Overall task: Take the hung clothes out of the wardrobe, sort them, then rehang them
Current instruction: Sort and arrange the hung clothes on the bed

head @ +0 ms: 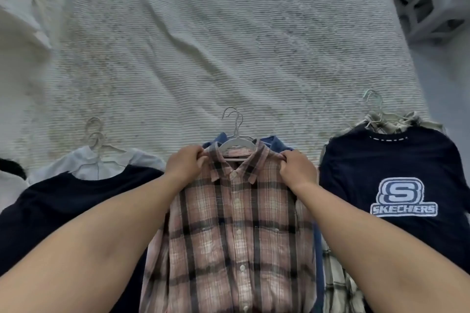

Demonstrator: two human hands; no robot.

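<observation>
While both hands work at its shoulders, the pink plaid shirt (236, 223) lies flat on the white bedspread (229, 46), buttoned, on top of a blue shirt (276, 142) whose collar shows just beyond the fingers. The left hand (184, 164) pinches the shoulder seam on its side, fingers curled over the cloth; the right hand (296, 169) pinches the opposite seam likewise. Between the two grips sits the white hanger (236, 145), hook pointing away. Outside the left grip lies a dark top (76, 198); outside the right, a navy logo tee (396, 173). The shirt looks light, limp and crease-prone, so holding it at the shoulders over the hanger arms seems soundest.
</observation>
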